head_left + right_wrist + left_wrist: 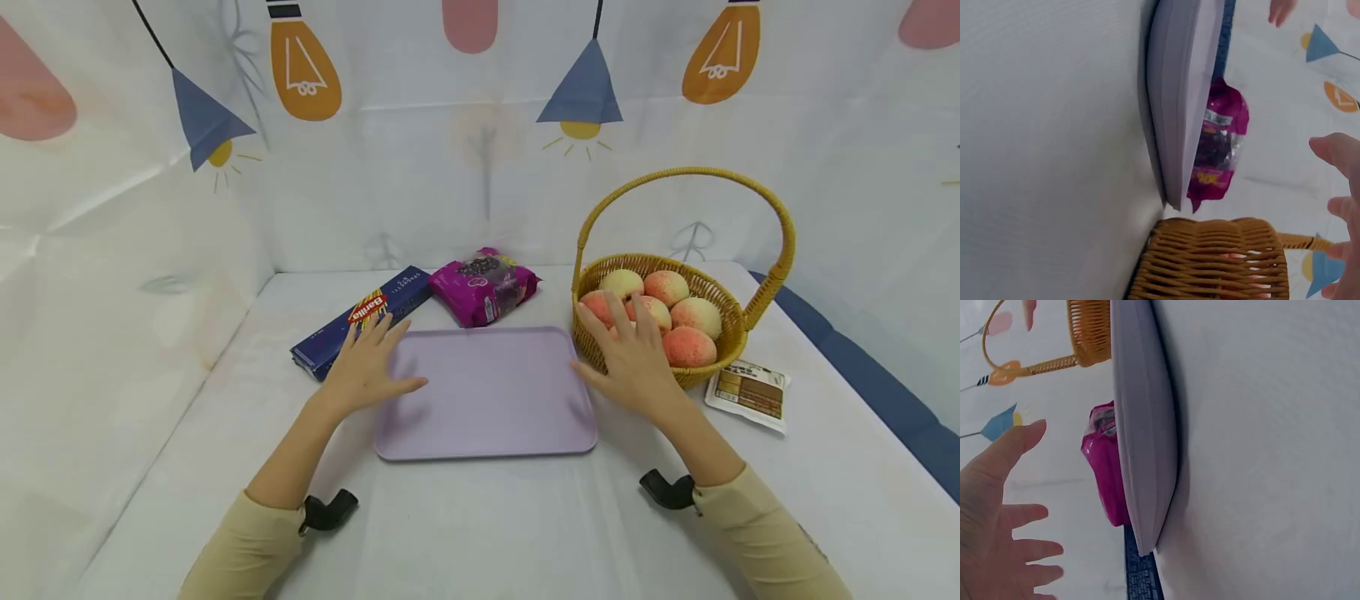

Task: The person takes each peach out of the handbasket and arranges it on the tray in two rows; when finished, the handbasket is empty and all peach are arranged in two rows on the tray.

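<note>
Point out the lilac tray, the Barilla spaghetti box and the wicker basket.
Lilac tray (pixel 487 396), head view: middle of its flat surface.
Barilla spaghetti box (pixel 367 306), head view: the red brand logo.
Wicker basket (pixel 1207 253), right wrist view: its woven side wall.

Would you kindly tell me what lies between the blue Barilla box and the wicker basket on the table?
In the head view, the magenta packet lies between them, with the lilac tray in front of it, also partly between them.

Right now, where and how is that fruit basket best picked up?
Probably by the top of its arched handle, from above: the arch rises clear of the fruit, and the wicker basket stands upright. The right hand is nearest.
</note>
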Tool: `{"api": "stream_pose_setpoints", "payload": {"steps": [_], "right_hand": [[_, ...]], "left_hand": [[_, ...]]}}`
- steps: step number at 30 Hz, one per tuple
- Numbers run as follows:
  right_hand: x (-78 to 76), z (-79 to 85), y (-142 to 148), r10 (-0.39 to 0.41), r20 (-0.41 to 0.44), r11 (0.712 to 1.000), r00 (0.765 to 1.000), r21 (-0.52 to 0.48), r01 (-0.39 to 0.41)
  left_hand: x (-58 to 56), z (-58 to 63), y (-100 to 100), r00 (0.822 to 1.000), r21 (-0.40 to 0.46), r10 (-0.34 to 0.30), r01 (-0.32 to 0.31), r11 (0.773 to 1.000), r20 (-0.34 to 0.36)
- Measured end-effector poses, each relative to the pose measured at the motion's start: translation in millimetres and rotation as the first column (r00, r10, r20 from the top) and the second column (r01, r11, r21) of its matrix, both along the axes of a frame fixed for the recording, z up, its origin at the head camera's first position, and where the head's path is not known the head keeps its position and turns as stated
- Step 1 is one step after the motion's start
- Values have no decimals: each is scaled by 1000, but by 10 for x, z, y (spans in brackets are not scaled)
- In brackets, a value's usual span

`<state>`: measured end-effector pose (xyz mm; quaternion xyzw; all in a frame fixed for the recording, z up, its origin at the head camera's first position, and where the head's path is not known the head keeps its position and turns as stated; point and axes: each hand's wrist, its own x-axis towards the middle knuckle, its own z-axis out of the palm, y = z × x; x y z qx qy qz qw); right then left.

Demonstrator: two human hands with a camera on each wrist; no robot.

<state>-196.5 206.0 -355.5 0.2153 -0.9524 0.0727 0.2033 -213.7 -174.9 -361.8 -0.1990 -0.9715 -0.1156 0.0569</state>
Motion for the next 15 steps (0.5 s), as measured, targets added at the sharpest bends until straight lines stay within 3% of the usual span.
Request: {"api": "stream_pose_setpoints", "payload": {"steps": [7,15], "right_hand": [[-12,3,68,-23,58,999,998,-29,25],[-71,-44,154,-10,104,996,995,-88,19]], "left_hand": [[-55,-78,-97,989,102,6,-21,995,148],[-143,-225,-199,979,207,-55,14,978,196]]}}
